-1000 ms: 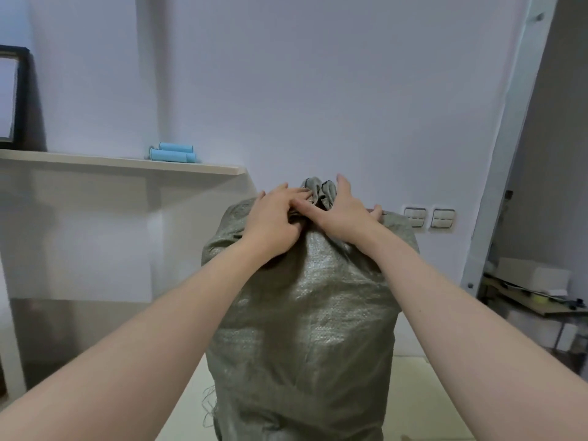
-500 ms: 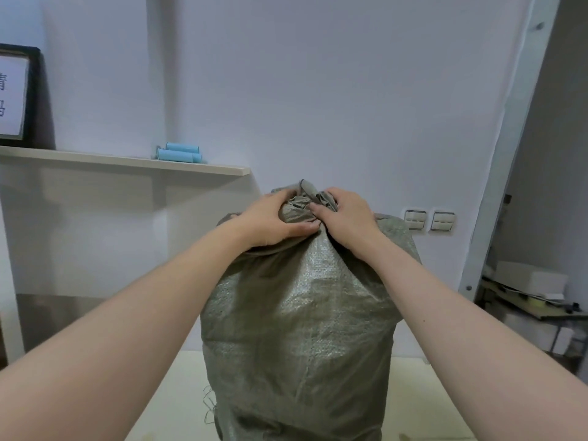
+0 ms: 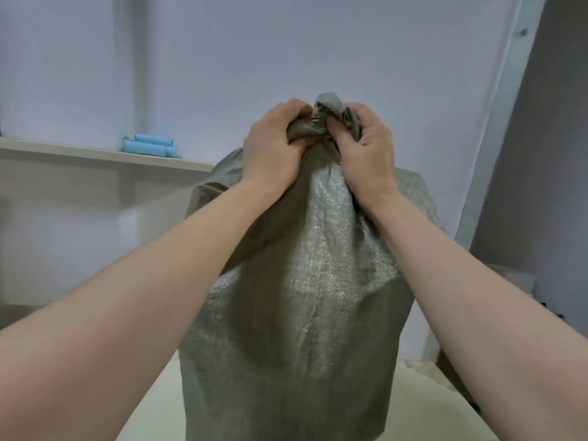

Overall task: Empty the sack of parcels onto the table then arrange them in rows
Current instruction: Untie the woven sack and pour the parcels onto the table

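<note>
A tall grey-green woven sack [image 3: 305,297] stands upright on the pale table [image 3: 426,405] straight ahead of me. Its neck is bunched into a twisted knot at the top. My left hand [image 3: 273,148] is clenched on the left side of that bunched neck. My right hand [image 3: 366,148] grips the right side, fingers curled into the fabric. The two hands almost touch. The sack bulges with contents, but no parcel shows; all are hidden inside.
A white wall shelf [image 3: 105,154] at the left carries two light-blue rolls [image 3: 149,148]. A metal post [image 3: 496,122] slants up on the right, with a cluttered side bench [image 3: 521,281] behind it. The wall is close behind the sack.
Both hands went from resting flat on the sack's top to clenching its bunched neck, which now stands higher and tighter. My view has moved closer to the sack.
</note>
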Tool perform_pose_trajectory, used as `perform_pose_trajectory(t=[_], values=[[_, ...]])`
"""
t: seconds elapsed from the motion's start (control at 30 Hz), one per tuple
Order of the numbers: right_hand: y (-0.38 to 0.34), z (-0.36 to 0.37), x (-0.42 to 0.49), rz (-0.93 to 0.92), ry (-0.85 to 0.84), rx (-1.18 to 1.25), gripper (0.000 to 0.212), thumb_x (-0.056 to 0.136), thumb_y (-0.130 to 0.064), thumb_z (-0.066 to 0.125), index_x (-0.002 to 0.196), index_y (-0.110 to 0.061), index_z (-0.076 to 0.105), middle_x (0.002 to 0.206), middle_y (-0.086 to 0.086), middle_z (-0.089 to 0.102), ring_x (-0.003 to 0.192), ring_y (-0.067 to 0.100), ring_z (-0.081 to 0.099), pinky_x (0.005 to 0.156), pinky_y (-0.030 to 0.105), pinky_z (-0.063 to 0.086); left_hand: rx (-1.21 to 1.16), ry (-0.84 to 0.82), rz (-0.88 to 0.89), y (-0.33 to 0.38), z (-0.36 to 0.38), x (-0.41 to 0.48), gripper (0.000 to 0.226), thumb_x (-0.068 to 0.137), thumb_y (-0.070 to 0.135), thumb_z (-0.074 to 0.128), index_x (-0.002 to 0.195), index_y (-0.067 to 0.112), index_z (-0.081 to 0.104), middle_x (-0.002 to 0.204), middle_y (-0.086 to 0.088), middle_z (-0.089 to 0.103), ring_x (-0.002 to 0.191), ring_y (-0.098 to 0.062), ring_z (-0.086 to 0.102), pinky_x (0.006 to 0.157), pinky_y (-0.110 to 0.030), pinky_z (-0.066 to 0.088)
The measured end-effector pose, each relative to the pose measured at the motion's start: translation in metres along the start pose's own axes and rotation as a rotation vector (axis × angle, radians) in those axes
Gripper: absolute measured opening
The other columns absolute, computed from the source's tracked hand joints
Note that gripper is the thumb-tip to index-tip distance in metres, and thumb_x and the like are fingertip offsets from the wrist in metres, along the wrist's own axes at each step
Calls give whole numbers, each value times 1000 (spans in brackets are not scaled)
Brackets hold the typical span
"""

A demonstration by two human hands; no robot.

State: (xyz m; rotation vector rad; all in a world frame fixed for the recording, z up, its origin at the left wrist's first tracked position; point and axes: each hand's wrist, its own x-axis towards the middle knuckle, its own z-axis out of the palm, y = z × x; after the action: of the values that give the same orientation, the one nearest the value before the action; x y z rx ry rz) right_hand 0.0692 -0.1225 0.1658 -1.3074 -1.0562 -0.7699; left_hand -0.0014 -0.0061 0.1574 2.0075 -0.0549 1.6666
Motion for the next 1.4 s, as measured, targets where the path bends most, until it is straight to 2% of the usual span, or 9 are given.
perform_pose_trajectory(t=[0.3,0.47,0.57,0.67,0.77,0.9,1.07,1.17,1.4], values=[[39,16,-32,278,-434,-400,26,97,-34,53,112,-15,60,110,8,66,105,27,58,87,33,43,352,-334,-185,-51,11,-41,31,91,41,60,114,24,49,106,-11,67,97,-35,61,82,-45,49],[17,-4,-16,401,-465,-538,66,93,-70,21,74,-17,57,76,4,54,88,27,55,93,38,37,431,-246,-52,-38,-2,-53,21,92,25,58,112,24,51,99,-6,69,93,-31,62,72,-34,39],[13,-14,-24,560,-566,-469,67,93,-67,31,100,-12,68,94,4,58,90,19,52,84,28,35,511,-314,50,-34,-4,-62,25,92,25,53,117,24,50,114,-1,64,109,-27,57,94,-40,36],[12,-23,-39,533,-699,-478,53,96,-56,41,80,-10,61,79,0,59,75,16,53,62,22,39,679,-584,86,-33,-5,-69,61,89,57,50,139,25,36,149,2,38,145,-20,21,116,-61,3],[14,-35,-41,636,-699,-411,72,85,-64,55,132,-10,49,118,7,61,105,19,58,89,27,48,527,-699,9,-27,-11,-67,74,86,73,39,143,27,38,155,10,29,148,-15,10,117,-59,-4],[6,-46,-47,658,-863,-394,103,73,-73,61,154,-34,10,157,3,29,140,23,34,114,42,31,15,-726,-202,-15,-30,-55,32,94,32,60,124,20,63,143,4,50,132,-13,46,115,-28,27],[-10,-38,-47,506,-978,-651,84,88,-50,61,154,-21,18,157,2,30,140,22,34,107,30,29,341,-968,-337,-10,-56,-40,99,77,53,72,154,31,14,158,2,25,143,-18,27,114,-28,20],[-9,-25,-55,477,-916,-646,45,84,-32,69,126,-23,56,126,3,62,111,22,56,89,28,40,374,-1024,-347,-13,-52,-45,92,78,53,72,152,30,22,154,4,34,138,-17,35,110,-24,24],[2,-9,-77,457,-375,-762,39,90,-8,47,124,-26,52,115,5,62,112,29,53,98,42,31,390,-608,-190,-18,-27,-55,18,89,17,65,101,28,58,102,-6,66,99,-29,59,86,-33,48]])
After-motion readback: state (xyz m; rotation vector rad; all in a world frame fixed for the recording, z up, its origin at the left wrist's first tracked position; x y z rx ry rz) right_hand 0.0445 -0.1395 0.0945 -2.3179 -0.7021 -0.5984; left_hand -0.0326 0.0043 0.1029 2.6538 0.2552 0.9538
